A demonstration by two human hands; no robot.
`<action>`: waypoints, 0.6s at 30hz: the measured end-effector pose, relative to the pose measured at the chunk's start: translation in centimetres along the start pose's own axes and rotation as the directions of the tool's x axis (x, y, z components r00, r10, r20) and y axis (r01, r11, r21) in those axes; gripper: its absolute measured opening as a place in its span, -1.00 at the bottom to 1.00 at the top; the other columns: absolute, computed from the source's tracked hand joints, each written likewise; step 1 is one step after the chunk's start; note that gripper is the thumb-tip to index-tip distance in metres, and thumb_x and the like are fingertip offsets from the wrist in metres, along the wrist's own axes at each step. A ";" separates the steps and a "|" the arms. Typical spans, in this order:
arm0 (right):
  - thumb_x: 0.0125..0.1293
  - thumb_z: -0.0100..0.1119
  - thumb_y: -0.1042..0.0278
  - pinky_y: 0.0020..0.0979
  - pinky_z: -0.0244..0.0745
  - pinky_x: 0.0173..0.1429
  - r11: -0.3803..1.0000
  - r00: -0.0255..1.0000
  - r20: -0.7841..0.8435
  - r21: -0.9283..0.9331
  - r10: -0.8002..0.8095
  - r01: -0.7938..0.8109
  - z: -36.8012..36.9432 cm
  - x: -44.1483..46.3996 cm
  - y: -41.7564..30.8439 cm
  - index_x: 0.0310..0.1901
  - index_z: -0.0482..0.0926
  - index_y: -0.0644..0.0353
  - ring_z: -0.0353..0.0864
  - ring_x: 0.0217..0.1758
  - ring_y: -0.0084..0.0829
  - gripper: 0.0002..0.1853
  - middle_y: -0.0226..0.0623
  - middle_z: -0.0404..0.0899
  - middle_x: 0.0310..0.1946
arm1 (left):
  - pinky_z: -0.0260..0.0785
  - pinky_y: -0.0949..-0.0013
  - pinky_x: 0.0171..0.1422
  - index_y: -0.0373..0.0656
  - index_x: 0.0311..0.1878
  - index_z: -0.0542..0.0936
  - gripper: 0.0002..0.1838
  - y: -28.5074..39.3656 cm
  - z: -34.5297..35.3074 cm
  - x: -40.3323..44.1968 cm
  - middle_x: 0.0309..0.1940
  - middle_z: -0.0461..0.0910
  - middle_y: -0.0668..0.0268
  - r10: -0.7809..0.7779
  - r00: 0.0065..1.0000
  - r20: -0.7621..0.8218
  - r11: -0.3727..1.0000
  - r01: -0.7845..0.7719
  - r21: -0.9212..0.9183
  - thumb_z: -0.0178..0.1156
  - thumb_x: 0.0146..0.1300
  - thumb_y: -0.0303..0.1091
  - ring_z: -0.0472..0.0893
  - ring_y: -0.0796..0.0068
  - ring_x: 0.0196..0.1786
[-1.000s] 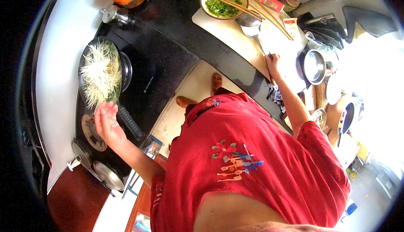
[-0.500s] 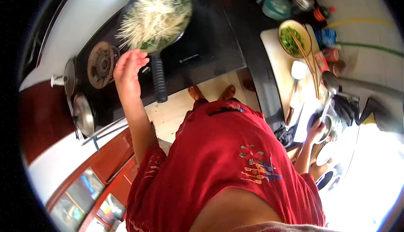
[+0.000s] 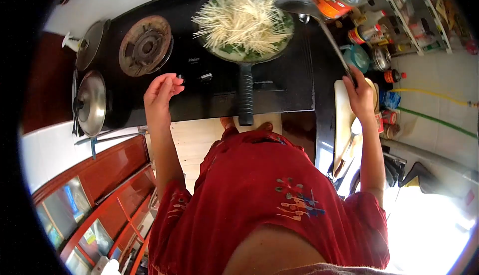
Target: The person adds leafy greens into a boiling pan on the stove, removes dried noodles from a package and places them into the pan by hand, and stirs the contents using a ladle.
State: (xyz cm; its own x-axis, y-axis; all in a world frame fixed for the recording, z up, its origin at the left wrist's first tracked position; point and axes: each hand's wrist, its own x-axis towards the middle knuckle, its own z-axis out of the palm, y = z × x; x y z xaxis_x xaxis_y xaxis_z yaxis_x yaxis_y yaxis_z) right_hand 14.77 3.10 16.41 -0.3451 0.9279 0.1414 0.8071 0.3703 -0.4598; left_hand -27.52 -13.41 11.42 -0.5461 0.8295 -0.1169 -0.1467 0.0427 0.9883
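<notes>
My right hand grips the handle of a metal ladle. The ladle's bowl hangs at the right rim of the black pan, close to the noodles. A heap of pale, thin noodles fills the pan, with green leaves and liquid showing beneath it. My left hand hovers over the stove's front edge, left of the pan handle. Its fingers are loosely bent, and I see nothing held in them. Near it is a stove knob.
A rusty burner sits left of the pan. Two lids, one metal, rest at the far left. At right are a cutting board, a white spatula, bottles including a large orange-labelled one, and a teal container.
My right hand has swung up from the lower right with the ladle, bringing it beside the pan. The left hand has moved away from the pan. The view has turned.
</notes>
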 end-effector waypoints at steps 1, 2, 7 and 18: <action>0.22 0.13 0.25 -0.36 0.45 -0.24 0.999 0.999 0.019 0.016 -0.031 0.030 1.0 1.6 -1.8 0.05 0.43 0.15 0.59 -0.34 -0.21 -0.62 -0.07 0.57 -0.33 | 0.44 0.43 -0.10 -0.31 -0.11 0.52 -0.76 -0.2 -1.4 -0.2 -0.29 0.58 0.21 -0.009 0.999 -0.043 1.000 0.010 0.006 0.08 0.27 -0.33 0.57 0.48 -0.27; 0.20 0.15 0.27 -0.35 0.45 -0.28 0.996 0.995 0.032 -0.005 -0.089 0.090 1.9 3.2 -3.4 0.04 0.44 0.15 0.59 -0.34 -0.22 -0.63 -0.09 0.56 -0.30 | 0.44 0.43 -0.11 -0.31 -0.11 0.52 -0.75 -0.5 -2.7 -0.4 -0.29 0.58 0.20 -0.017 0.996 -0.083 1.000 0.018 0.011 0.08 0.27 -0.32 0.57 0.47 -0.27; 0.17 0.15 0.27 -0.26 0.47 -0.28 0.888 0.891 0.002 -0.074 -0.455 0.454 6.8 9.9 -8.6 0.01 0.45 0.12 0.56 -0.32 -0.14 -0.65 -0.18 0.55 -0.24 | 0.44 0.49 -0.13 -0.27 -0.12 0.53 -0.81 -2.8 -8.5 -1.2 -0.31 0.59 0.23 -0.088 0.978 -0.187 0.993 0.070 -0.099 0.04 0.29 -0.38 0.57 0.54 -0.31; 0.20 0.07 0.16 -0.22 0.49 -0.25 0.808 0.879 0.214 -0.346 -0.427 0.477 10.3 15.2 -10.0 0.02 0.42 0.04 0.57 -0.27 -0.16 -0.64 -0.24 0.55 -0.29 | 0.44 0.50 -0.15 -0.24 -0.14 0.54 -0.81 -2.8 -10.6 1.3 -0.32 0.60 0.26 -0.126 0.980 -0.151 0.988 0.110 -0.110 0.04 0.29 -0.36 0.58 0.55 -0.32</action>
State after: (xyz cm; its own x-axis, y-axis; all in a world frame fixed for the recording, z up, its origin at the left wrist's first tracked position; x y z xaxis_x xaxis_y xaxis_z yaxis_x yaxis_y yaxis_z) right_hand -3.51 13.05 14.12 -0.7502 0.6477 0.1326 0.6535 0.7569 -0.0004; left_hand -36.55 -18.31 7.41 -0.6415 0.7239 -0.2539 -0.2953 0.0725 0.9526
